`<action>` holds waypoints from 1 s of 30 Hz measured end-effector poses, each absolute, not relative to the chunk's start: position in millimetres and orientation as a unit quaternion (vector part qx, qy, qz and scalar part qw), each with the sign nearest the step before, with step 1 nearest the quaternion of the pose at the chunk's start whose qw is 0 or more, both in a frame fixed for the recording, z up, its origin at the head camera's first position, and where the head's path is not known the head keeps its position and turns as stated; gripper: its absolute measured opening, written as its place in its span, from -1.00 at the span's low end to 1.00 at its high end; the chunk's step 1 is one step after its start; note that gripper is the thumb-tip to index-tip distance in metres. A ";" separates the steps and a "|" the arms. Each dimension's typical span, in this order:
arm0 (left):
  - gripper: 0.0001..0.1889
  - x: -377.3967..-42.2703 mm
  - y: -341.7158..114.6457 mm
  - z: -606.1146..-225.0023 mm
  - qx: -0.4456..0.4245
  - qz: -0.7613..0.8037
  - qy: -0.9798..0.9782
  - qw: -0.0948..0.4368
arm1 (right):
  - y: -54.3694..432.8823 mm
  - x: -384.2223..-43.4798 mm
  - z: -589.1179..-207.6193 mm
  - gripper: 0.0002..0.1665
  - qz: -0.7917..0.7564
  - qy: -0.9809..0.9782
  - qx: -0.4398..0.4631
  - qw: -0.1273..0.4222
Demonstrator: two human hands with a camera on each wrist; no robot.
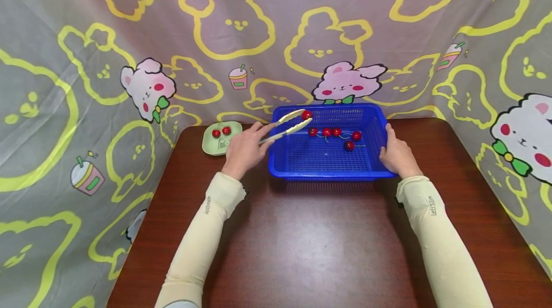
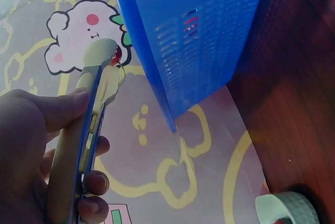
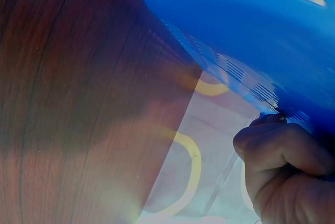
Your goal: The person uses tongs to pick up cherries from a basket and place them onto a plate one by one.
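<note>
My left hand (image 1: 247, 151) grips a pair of cream-tipped tongs (image 1: 297, 127) over the left side of a blue plastic basket (image 1: 323, 174). A red cherry (image 1: 306, 115) sits at the tongs' tips; the left wrist view shows this cherry (image 2: 116, 55) partly hidden behind them. Several red cherries, among them one near the front (image 1: 349, 145), lie on the basket's perforated bottom, some with green stems. At the basket's right end, my right hand (image 1: 400, 153) holds the rim, its fingers (image 3: 282, 145) curled at the edge in the right wrist view.
A pale green dish (image 1: 208, 146) with two cherries (image 1: 226, 130) stands left of the basket, beyond my left hand. Brown wooden tabletop (image 1: 327, 250) extends toward me. A patterned cloth (image 1: 276, 68) hangs behind and along both sides.
</note>
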State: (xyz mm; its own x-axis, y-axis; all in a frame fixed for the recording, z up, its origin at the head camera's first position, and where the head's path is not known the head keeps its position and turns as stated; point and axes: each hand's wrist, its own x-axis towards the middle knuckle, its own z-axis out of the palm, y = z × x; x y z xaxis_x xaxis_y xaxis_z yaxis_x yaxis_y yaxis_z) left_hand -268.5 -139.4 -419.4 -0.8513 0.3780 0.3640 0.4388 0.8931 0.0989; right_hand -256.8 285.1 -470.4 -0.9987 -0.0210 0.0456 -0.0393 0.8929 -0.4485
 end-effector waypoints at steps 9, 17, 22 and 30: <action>-0.49 -265.6 -150.1 -417.3 -0.201 -0.094 -0.961 0.167 | 286.4 -256.6 -470.0 -0.08 0.234 -0.972 0.012 0.021; -0.51 -262.7 -161.3 -418.1 -0.186 -0.102 -0.962 0.169 | 285.7 -255.7 -470.8 -0.09 0.233 -0.972 0.011 0.022; -0.51 -261.2 -169.7 -421.1 -0.178 -0.103 -0.963 0.176 | 284.5 -255.5 -472.2 -0.09 0.233 -0.972 0.012 0.022; -0.51 -260.1 -182.5 -421.7 -0.172 -0.104 -0.963 0.183 | 284.1 -257.4 -471.3 -0.08 0.231 -0.973 0.013 0.020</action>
State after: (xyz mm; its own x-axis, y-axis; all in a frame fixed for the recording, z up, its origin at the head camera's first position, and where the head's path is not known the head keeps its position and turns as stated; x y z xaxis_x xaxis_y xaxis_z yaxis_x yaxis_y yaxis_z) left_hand -260.1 -182.5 -421.7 -0.8745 0.2922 0.3872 0.3682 0.9195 0.1375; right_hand -257.4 284.1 -471.3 -0.9989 -0.0152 0.0444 -0.0336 0.8926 -0.4496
